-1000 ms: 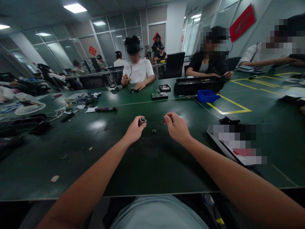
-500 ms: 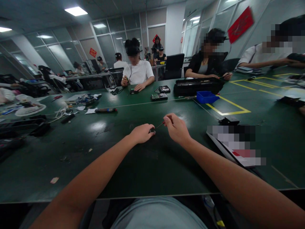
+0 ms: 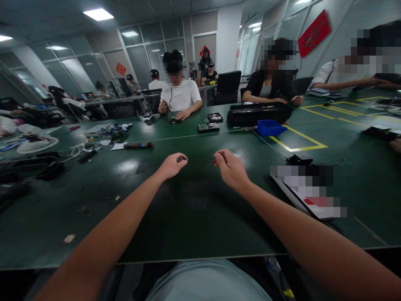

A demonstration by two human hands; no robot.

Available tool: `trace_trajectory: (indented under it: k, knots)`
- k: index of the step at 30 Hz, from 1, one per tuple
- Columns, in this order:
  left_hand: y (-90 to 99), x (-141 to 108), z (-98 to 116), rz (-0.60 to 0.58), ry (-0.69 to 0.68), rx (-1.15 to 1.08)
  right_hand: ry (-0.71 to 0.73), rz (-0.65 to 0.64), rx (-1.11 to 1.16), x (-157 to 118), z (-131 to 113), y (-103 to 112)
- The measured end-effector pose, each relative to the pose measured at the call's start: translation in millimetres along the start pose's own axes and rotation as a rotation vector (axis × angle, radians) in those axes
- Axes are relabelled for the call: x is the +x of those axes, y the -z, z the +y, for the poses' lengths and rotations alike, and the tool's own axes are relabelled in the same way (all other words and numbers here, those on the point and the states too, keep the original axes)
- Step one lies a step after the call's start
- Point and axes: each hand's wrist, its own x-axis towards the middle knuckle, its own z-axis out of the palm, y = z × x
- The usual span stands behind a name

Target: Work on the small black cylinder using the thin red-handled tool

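Note:
Over the green table point(image 3: 175, 217), my left hand point(image 3: 171, 165) is closed around a small dark part with a shiny edge point(image 3: 181, 159); most of it is hidden by the fingers. My right hand point(image 3: 231, 167) pinches a thin screwdriver with a red handle point(image 3: 214, 161). Its metal shaft points down and to the left, toward my left hand. A gap separates the screwdriver's tip from the small part.
Hard drives point(image 3: 209, 127), a blue bin point(image 3: 271, 128) and a long black unit point(image 3: 258, 113) lie toward the far side. A handheld tool point(image 3: 138, 145) and cables point(image 3: 75, 150) are at left. A pixelated white item point(image 3: 300, 192) sits right. People work across the table.
My left hand has moved left with the small part, away from the screwdriver tip. My right hand stays in nearly the same place, still holding the screwdriver.

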Motion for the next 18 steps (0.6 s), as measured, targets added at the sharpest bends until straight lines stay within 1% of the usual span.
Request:
trace_trajectory:
  k: [3, 5, 7, 9, 12, 18]
  knots:
    - [27.2, 2.0, -17.9, 0.139, 0.15, -0.338, 0.001, -0.007, 0.012, 0.3, 1.0, 0.1]
    - [48.5, -0.4, -30.8, 0.214, 0.195, -0.546, 0.004, -0.011, 0.015, 0.6, 2.0, -0.4]
    - [71.5, -6.0, -43.7, 0.275, 0.229, -0.706, 0.005, -0.01, 0.017, 0.8, 3.2, -1.3]
    - [94.8, -14.6, -55.8, 0.318, 0.287, -0.815, 0.004, -0.011, 0.015, 1.0, 4.0, -1.9]
    - [127.7, -31.8, -71.4, 0.379, 0.363, -0.846, -0.002, -0.02, 0.013, 0.9, 4.4, -2.0]
    - [184.6, -74.8, -100.1, 0.594, 0.483, -0.777, -0.012, -0.027, 0.012, 1.1, 3.2, -1.9]
